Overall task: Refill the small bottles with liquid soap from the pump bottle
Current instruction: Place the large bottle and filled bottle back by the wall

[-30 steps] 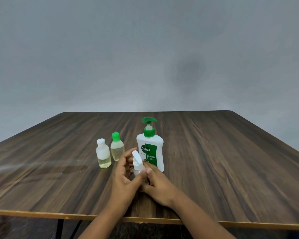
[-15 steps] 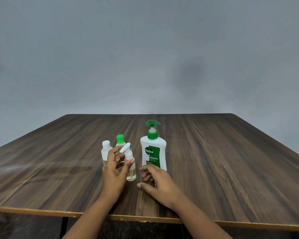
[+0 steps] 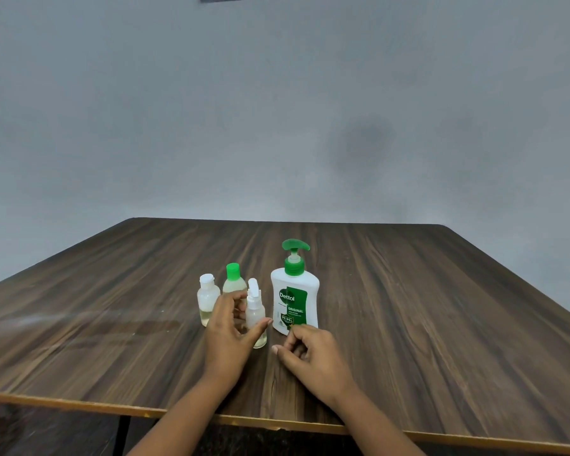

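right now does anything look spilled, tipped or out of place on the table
Nothing stands out: pump bottle, spray bottle in the left hand, white-capped bottle and green-capped bottle all stand upright; no spill visible.

Left to right on the brown wooden table [image 3: 408,307] stood a white-capped clear bottle [image 3: 207,299], a green-capped clear bottle [image 3: 233,280], a clear spray bottle [image 3: 255,312] and a white plastic pump bottle [image 3: 295,301].

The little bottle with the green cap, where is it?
In the head view the green-capped bottle stands left of the pump bottle, between the white-capped bottle and the spray bottle, just behind the left hand.
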Motion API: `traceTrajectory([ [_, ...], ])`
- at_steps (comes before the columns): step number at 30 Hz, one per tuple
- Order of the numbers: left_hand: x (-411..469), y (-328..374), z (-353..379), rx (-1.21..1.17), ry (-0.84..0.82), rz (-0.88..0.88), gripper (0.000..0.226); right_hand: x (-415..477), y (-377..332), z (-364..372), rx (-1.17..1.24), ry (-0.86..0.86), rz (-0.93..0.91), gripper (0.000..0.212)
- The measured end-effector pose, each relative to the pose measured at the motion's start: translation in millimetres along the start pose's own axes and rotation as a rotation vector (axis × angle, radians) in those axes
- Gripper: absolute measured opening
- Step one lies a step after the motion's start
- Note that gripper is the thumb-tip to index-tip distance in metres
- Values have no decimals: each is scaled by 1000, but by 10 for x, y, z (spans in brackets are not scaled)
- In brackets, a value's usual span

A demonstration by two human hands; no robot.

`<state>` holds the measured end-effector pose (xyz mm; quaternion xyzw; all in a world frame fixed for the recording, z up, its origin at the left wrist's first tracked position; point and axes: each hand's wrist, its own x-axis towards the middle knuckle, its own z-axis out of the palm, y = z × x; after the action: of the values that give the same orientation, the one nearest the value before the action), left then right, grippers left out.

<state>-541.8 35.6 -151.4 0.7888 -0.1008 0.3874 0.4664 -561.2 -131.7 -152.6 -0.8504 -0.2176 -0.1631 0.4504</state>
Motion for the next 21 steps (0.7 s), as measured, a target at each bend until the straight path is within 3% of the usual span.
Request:
traceTrajectory([
  [3, -19, 24, -16, 9, -13, -25, 60, -6, -28, -15, 44, 35, 18, 27],
  [6, -21, 84, -46, 48, 42, -23, 65, -23, -79, -50, 60, 201, -17, 32],
  [9, -70, 199, -109, 62, 159, 23, 61, -47, -114, -100, 59, 359, -32, 32],
  [12, -171, 277, -150, -16, 157, 9, 56, -53, -130, -120, 60, 424, -5, 24],
  [16, -213, 250, -152, -111, 96, -159, 63, -38, -161, -124, 89, 454, 86, 28],
  [21, -210, 117, -140, -227, 64, -353, 54, 10, -64, -104, 83, 441, 207, 42],
])
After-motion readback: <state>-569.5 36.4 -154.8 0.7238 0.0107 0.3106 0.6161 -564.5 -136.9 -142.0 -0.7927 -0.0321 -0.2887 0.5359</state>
